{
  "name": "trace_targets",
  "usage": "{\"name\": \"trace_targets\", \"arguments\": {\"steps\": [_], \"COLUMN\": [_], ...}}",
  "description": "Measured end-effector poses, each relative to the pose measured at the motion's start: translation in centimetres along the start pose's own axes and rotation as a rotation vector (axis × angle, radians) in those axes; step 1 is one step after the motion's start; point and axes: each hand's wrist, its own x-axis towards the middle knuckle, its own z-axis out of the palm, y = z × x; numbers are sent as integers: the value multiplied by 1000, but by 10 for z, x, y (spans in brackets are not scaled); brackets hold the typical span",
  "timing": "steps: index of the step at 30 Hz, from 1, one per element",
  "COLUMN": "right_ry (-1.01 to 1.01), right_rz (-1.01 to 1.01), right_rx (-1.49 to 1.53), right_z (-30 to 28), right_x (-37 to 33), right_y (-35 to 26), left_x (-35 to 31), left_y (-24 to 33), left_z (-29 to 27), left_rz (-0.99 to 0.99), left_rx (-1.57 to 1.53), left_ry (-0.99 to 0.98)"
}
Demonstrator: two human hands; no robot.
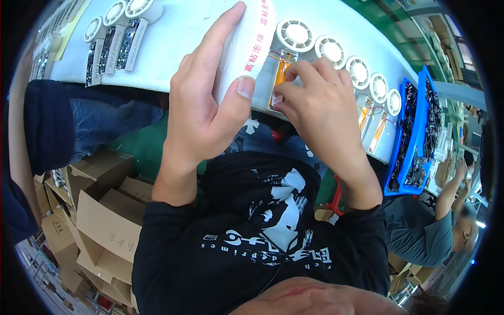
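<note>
Steadying hand: left hand (197, 107) clasps the white tape roll (258, 39), thumb at its near edge, fingers along its left side, probably to keep it from tipping.
Working hand: right hand (324, 100) is curled, thumb and forefinger close together over the casing's near end; whether they pinch anything, I cannot tell.
Fan unit (295, 35): on the white table (181, 26), just right of the roll, its orange battery (280, 73) facing up, presumably for access.
Fan row (358, 72): fans away, casings toward the wearer, likely for easy reach.
Board-up units (109, 44): three, well apart at left, perhaps sorted.
Blue bins (416, 128): seemingly containing loose dark parts.
</note>
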Motion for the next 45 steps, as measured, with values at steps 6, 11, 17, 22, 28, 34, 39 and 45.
{"name": "trace_targets", "arguments": {"steps": [6,11,17,22,28,34,39,45], "right_ry": [76,453,663,672,616,409,484,644], "right_rz": [-79,-119,-119,-66,-99,-61,-306,-159], "right_rx": [-9,295,460,438,513,873,790,1044], "right_z": [-1,-4,2,12,10,-8,-14,-26], "right_x": [-3,0,10,9,11,19,18,19], "right_y": [7,9,-11,-24,-23,-11,-4,-6], "left_x": [0,0,0,-1,4,5,1,4], "left_y": [5,8,5,2,-3,-2,7,-13], "left_z": [-3,-10,-5,-2,-8,-13,-21,-49], "left_rz": [0,60,134,171,206,152,-40,-59], "left_rx": [8,222,544,659,678,469,138,-107], "left_ry": [-10,-92,-149,-81,-32,-104,-60,122]}}
